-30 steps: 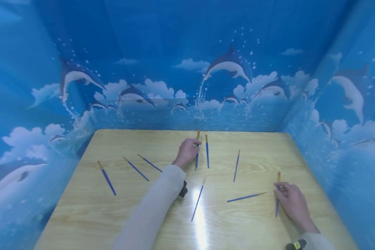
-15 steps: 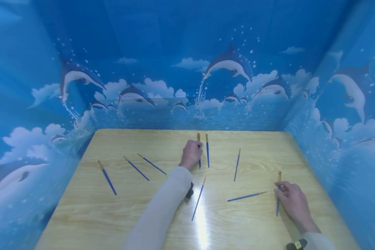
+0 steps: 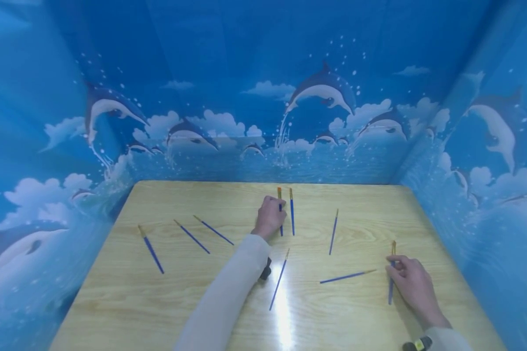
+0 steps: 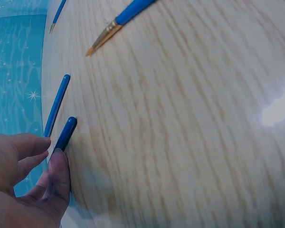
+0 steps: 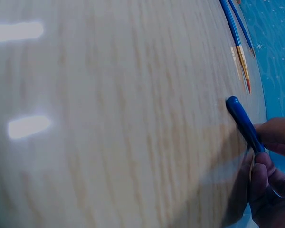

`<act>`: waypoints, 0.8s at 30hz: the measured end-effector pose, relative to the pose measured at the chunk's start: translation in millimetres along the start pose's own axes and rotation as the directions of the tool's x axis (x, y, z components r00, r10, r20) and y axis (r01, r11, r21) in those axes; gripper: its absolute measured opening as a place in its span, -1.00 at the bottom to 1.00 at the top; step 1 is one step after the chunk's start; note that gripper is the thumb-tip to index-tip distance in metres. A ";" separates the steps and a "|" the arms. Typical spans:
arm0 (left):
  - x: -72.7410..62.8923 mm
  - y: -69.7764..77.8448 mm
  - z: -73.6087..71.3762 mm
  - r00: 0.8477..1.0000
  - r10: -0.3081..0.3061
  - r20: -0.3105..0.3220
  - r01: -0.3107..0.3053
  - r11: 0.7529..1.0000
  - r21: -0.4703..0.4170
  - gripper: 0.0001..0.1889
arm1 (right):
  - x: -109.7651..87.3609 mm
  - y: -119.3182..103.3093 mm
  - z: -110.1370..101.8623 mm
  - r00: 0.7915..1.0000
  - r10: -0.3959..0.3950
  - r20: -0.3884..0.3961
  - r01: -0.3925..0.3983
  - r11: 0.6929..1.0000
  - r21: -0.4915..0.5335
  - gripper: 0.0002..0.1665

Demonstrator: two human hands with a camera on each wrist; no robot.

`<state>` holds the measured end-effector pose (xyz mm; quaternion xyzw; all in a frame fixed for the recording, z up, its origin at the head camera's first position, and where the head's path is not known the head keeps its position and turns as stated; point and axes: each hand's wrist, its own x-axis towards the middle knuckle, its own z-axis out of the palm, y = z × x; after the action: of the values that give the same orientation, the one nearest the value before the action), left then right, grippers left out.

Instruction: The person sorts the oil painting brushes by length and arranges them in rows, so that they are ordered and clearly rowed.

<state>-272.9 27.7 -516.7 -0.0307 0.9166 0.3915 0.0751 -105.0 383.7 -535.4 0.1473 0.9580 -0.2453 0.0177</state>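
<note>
Pinching an orange-tipped paintbrush in the nearly closed left grip near the frame's centre; pinching a second brush in the similarly narrowed right grip at lower right. Accompanied on the wooden tabletop by seven loose brushes, from left to right of centre.

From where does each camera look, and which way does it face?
Head: on the head, facing forward and down at the table; left hand, right hand and sleeves show.
Left wrist: on that wrist, facing one held paintbrush; that hand shows.
Right wrist: on that wrist, facing another paintbrush; that hand shows.
Head and left wrist share the left hand.
</note>
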 end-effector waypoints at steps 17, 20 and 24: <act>-7.1 -21.4 -38.5 1.000 -0.001 -0.016 0.000 1.000 -0.026 -0.64 | 1.4 1.6 -0.7 1.000 -0.024 0.004 0.024 1.000 0.004 -0.51; -8.9 -26.0 -44.3 1.000 0.004 -0.017 -0.004 1.000 -0.003 -0.65 | 1.4 1.1 -0.2 1.000 -0.017 0.002 0.017 1.000 0.000 -0.51; -12.1 -32.1 -54.2 1.000 -0.014 -0.010 0.014 1.000 0.008 -0.66 | 1.1 0.7 0.4 1.000 -0.013 -0.002 0.013 1.000 -0.002 -0.50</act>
<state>-263.5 -33.7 -500.7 -0.0387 0.9183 0.3871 0.0736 -105.9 384.5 -536.2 0.1414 0.9592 -0.2444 0.0154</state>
